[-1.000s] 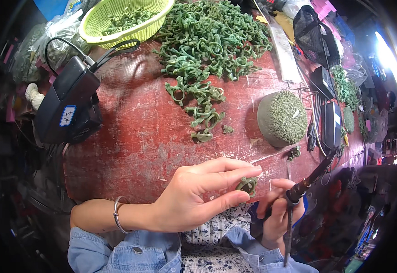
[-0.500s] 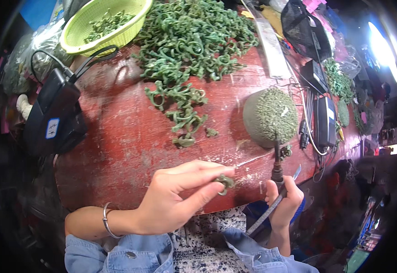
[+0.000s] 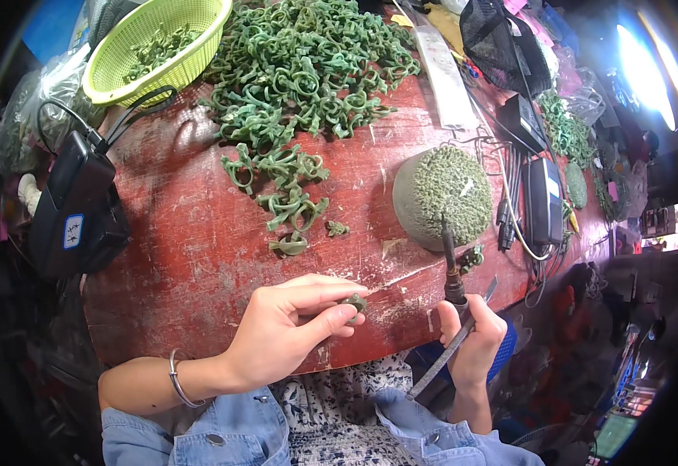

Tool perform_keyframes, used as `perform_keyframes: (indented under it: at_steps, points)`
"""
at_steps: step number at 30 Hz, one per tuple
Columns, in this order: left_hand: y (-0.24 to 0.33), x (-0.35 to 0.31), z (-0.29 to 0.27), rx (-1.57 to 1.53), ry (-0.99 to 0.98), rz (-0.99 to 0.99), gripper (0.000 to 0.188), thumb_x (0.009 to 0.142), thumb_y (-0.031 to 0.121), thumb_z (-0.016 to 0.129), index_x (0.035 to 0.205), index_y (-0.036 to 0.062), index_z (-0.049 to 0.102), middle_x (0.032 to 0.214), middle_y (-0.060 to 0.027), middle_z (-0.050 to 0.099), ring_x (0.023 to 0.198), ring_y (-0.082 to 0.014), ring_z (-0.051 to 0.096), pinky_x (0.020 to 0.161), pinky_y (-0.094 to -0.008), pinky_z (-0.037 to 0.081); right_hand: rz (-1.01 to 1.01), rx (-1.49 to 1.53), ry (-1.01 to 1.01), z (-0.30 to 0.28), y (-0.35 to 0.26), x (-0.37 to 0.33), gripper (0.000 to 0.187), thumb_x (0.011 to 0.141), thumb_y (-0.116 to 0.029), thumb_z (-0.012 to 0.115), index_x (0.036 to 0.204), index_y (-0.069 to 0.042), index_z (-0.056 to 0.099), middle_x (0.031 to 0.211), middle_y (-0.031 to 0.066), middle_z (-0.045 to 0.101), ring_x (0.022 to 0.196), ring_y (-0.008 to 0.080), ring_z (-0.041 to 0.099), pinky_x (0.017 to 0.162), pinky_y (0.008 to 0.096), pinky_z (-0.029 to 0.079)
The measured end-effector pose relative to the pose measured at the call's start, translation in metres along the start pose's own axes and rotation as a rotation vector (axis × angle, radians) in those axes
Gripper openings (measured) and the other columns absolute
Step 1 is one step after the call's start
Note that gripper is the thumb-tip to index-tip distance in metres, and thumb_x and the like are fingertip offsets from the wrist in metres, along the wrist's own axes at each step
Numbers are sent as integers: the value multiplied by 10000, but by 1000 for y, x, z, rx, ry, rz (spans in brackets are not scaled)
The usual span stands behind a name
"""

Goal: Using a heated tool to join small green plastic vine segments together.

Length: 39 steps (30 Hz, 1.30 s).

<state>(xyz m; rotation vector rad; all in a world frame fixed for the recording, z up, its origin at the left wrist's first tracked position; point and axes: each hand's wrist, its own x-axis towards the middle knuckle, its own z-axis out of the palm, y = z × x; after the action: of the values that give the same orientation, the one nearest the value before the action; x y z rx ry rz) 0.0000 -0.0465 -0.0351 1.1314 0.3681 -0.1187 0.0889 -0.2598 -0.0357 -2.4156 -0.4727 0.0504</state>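
My left hand (image 3: 296,322) pinches a small green ring (image 3: 354,305) between thumb and fingers, above the near part of the red table (image 3: 199,272). In my right hand (image 3: 479,342) is a dark soldering-iron-type pen (image 3: 453,283), pointing away from me. Its thin tip meets, or overlaps in view, the front of a round block (image 3: 463,194) with a grainy green top. The same hand also holds a slim grey tool (image 3: 441,361) with a flat blade-like end, slanting across the palm. Several loose green rings (image 3: 288,190) lie beyond my left hand, and a small green piece (image 3: 336,228) lies beside them.
A large heap of green rings (image 3: 308,70) covers the far middle. At far left stands a yellow-green basket (image 3: 109,78) with green pieces inside; nearer is a black device (image 3: 82,202) with a cable. Black adapters (image 3: 541,202) and wires lie right of the block.
The whole view has shifted slightly. My left fingers have curled closer round the green ring and turned it. My right hand keeps both tools, the pen tip still at the block.
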Motion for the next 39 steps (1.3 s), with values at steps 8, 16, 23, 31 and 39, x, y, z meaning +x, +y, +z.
perform_keyframes:
  at_steps: [8,16,23,31,39]
  points:
    - [-3,-1,-4,-42,59,29,250,872,-42,518,1113,-59,580,1169,-154,519,992,-226,595,840,-303,539,56,248,-185,-1,1,-31,345,703,-219,776,867,15,581,591,86,571,478,161,554,467,264,427]
    - [-8,1,-6,-21,51,126,257,871,-56,509,1117,-44,584,1184,-154,514,1009,-215,583,856,-302,531,-235,259,-162,19,2,-47,370,715,-241,747,839,52,557,605,124,564,485,259,557,439,306,406]
    - [-10,2,-6,-100,51,103,258,879,-53,496,1122,-42,580,1194,-166,509,1025,-242,581,858,-327,532,-229,108,-172,18,-4,-40,443,850,-390,596,740,39,589,491,19,541,426,124,552,428,225,394]
    - [-11,1,-6,-120,50,107,247,886,-49,482,1113,-47,581,1191,-174,512,1034,-264,580,862,-338,531,-223,94,-187,17,-4,-41,430,845,-356,615,751,62,580,490,32,530,427,117,550,417,223,391]
    - [-10,2,-6,-101,50,105,245,887,-42,487,1115,-53,577,1192,-169,514,1027,-260,585,858,-337,531,-96,114,-234,14,-7,-43,360,724,-323,730,795,15,628,607,98,579,505,240,584,463,299,436]
